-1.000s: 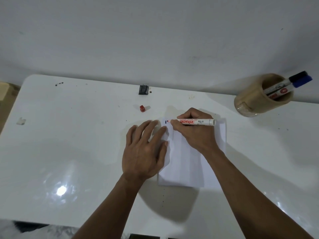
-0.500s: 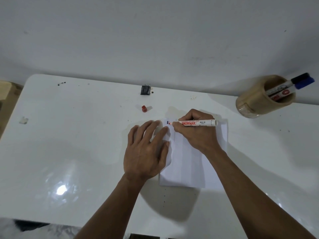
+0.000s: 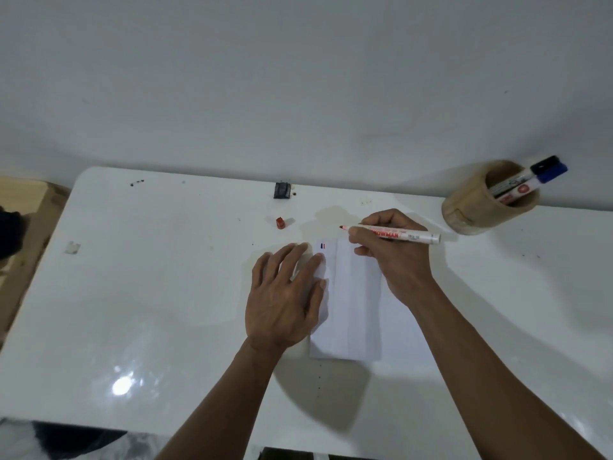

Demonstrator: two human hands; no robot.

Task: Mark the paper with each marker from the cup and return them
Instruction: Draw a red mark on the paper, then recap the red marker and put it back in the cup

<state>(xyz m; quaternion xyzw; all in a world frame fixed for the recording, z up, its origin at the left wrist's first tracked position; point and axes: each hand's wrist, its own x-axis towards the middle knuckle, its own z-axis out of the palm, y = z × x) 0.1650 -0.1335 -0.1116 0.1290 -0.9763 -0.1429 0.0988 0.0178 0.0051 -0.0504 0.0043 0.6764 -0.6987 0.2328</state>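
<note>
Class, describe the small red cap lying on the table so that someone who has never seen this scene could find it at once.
Start at the white table and find the folded paper pinned by the left hand. Look beyond the paper's far left corner, toward the wall: the red cap lies there alone. It is nearer than the dark block at the table's far edge, and it is the only loose red piece.

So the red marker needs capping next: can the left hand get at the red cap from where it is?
Probably yes: the left hand lies flat on the paper, and only bare table separates it from the red cap.
</note>
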